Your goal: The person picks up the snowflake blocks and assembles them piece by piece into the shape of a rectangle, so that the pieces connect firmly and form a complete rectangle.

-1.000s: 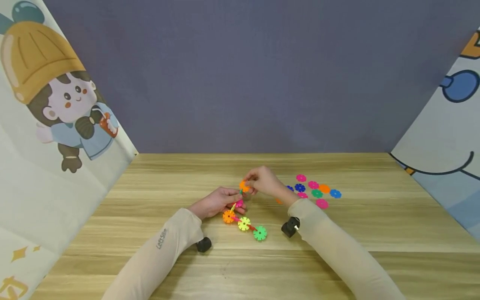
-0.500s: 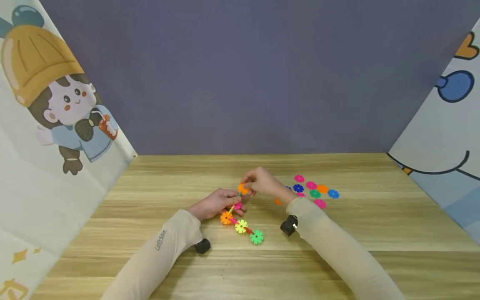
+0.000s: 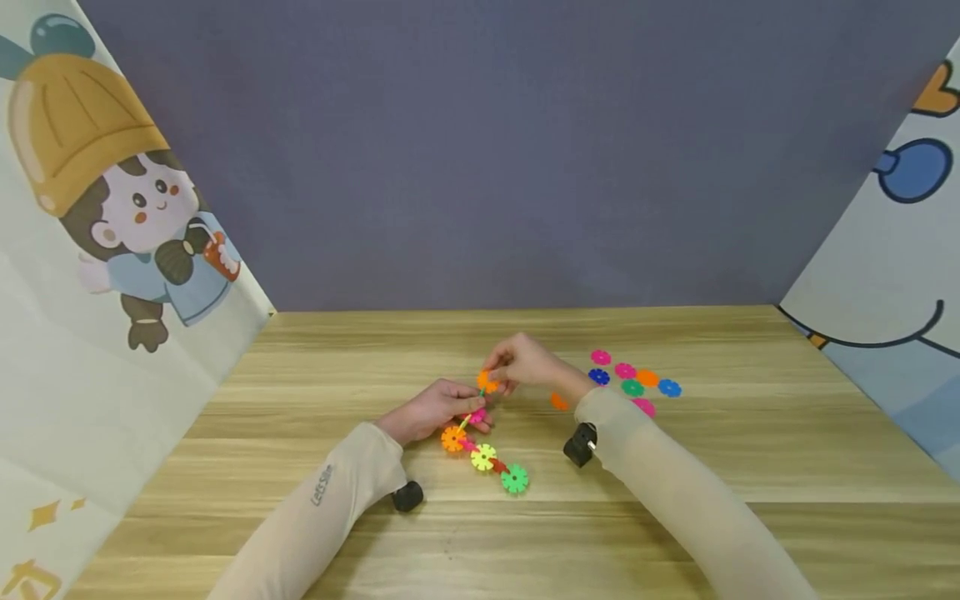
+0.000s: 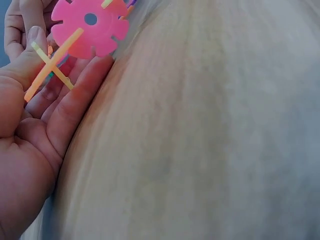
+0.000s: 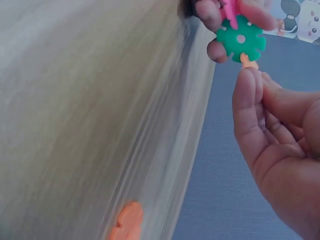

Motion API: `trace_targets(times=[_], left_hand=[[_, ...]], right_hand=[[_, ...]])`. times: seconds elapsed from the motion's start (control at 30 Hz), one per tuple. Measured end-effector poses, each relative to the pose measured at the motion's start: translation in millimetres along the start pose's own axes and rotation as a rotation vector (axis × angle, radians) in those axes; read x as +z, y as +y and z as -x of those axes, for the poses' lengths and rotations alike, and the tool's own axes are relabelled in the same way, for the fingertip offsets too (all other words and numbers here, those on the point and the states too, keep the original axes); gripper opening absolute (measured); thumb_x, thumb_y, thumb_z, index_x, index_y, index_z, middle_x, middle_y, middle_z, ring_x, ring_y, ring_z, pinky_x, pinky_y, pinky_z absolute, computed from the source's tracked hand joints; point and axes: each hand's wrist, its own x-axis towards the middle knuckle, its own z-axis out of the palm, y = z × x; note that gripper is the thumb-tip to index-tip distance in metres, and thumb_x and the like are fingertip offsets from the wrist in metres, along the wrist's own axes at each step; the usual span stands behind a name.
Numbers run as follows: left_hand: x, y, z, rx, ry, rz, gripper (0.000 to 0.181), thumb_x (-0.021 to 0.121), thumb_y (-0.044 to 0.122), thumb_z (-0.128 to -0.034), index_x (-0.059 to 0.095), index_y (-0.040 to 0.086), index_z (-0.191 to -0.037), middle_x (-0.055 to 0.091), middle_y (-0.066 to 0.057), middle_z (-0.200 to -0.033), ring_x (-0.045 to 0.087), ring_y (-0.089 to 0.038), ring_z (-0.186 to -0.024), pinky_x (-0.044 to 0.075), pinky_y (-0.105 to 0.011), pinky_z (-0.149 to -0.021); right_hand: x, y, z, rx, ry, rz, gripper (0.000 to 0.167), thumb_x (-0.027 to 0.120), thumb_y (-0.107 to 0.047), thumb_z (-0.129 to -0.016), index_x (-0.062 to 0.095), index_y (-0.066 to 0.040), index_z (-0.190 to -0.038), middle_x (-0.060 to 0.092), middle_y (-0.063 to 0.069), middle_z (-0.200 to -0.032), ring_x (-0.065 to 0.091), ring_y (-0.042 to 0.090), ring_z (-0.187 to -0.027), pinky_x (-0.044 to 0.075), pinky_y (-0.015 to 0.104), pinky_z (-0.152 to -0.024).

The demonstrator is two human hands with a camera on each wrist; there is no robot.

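Both hands hold one chain of slotted plastic snowflake discs. My left hand [image 3: 438,408] grips the chain between thumb and fingers around a pink disc [image 4: 90,25] and a green disc [image 5: 241,39]. At the chain's upper end, my right hand [image 3: 525,362] pinches an orange disc [image 3: 488,382], which sits in a slot of the green disc. Below the left hand the chain runs on through another orange disc [image 3: 453,439], a yellow disc [image 3: 483,457] and a light green disc [image 3: 514,478], with pink and red discs edge-on between them. Fingers partly cover the upper discs.
Several loose discs lie right of my right hand, among them a dark blue disc [image 3: 598,377], a dark green disc [image 3: 632,387] and a light blue disc [image 3: 670,387]. A loose orange disc [image 3: 559,401] lies beside the right wrist. The wooden table [image 3: 337,350] meets a grey backdrop.
Both hands keep their hold on the chain. Its upper orange disc and hanging lower end have sunk slightly in the head view, which also shifts a little.
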Motion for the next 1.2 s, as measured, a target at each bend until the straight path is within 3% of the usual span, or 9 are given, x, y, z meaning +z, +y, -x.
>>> trace_targets(times=[0.2, 0.37, 0.6, 0.83, 1.03, 1.2], left_hand=[[1.3, 1.7, 1.9, 0.012, 0.012, -0.006, 0.029, 0.052, 0.005, -0.1034, 0.061, -0.017, -0.119, 0.074, -0.010, -0.089, 0.070, -0.015, -0.081, 0.060, -0.031, -0.078], [1.6, 0.8, 0.9, 0.026, -0.014, -0.011, 0.028, 0.053, 0.004, -0.1027, 0.060, -0.020, -0.114, 0.072, -0.007, -0.085, 0.069, -0.015, -0.078, 0.060, -0.030, -0.073], [1.0, 0.1, -1.0, 0.024, -0.016, -0.002, 0.028, 0.052, 0.005, -0.1030, 0.060, -0.020, -0.115, 0.072, -0.006, -0.083, 0.068, -0.015, -0.077, 0.060, -0.030, -0.073], [-0.3, 2.6, -2.6, -0.018, -0.033, -0.011, 0.030, 0.052, 0.007, -0.1038, 0.059, -0.017, -0.121, 0.073, -0.010, -0.090, 0.070, -0.015, -0.082, 0.060, -0.031, -0.079], [-4.0, 3.7, -5.3, -0.049, -0.060, -0.023, 0.034, 0.050, 0.012, -0.1058, 0.059, -0.013, -0.127, 0.072, -0.013, -0.105, 0.070, -0.017, -0.091, 0.059, -0.031, -0.082], [-6.7, 3.0, -5.9, -0.056, -0.057, 0.025, 0.035, 0.046, 0.013, -0.1072, 0.054, -0.011, -0.131, 0.070, -0.010, -0.104, 0.069, -0.019, -0.093, 0.059, -0.034, -0.080]], right_hand=[[-1.1, -2.1, -2.8, 0.028, -0.031, -0.021, 0.011, 0.064, 0.008, -0.092, 0.070, 0.011, -0.101, 0.071, 0.014, -0.080, 0.066, 0.017, -0.059, 0.062, 0.042, -0.065], [-2.7, -3.7, -2.6, -0.001, -0.060, 0.019, 0.010, 0.064, 0.009, -0.092, 0.070, 0.011, -0.100, 0.070, 0.013, -0.076, 0.065, 0.016, -0.057, 0.062, 0.043, -0.063], [6.2, 3.7, 0.1, -0.023, 0.013, 0.049, 0.009, 0.064, 0.008, -0.092, 0.071, 0.009, -0.098, 0.071, 0.010, -0.076, 0.065, 0.015, -0.056, 0.062, 0.038, -0.060], [9.0, 11.4, 3.3, -0.005, 0.058, 0.015, 0.012, 0.062, 0.010, -0.092, 0.070, 0.011, -0.102, 0.071, 0.013, -0.079, 0.065, 0.015, -0.058, 0.061, 0.036, -0.060], [7.2, 19.8, 5.1, 0.016, 0.052, -0.049, 0.015, 0.064, 0.006, -0.093, 0.070, 0.010, -0.106, 0.072, 0.013, -0.081, 0.067, 0.017, -0.062, 0.061, 0.034, -0.061], [-2.7, 21.9, 10.0, 0.014, 0.028, -0.083, 0.026, 0.066, 0.003, -0.093, 0.066, 0.011, -0.118, 0.072, 0.016, -0.085, 0.070, 0.025, -0.070, 0.062, 0.039, -0.067]])
